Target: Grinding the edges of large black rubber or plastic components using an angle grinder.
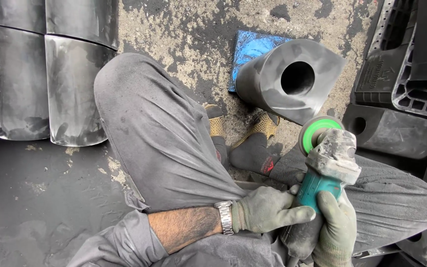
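dusty grey coveralls (164, 143), grey-green work gloves (268, 210), a steel wristwatch (225, 217), dark socks (253, 153) in tan sandals (265, 124).

Your head camera is looking steeply down, sitting close above your lap; the angle grinder (328, 163) is lying low right of centre, concrete floor (184, 39) beyond it.

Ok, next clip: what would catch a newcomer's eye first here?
Probably the angle grinder with its green disc, held low at right by both gloved hands, the left hand and the right hand wrapped around its teal body. Just above it lies a dark grey block with a round hole in its end, resting on the stained floor.
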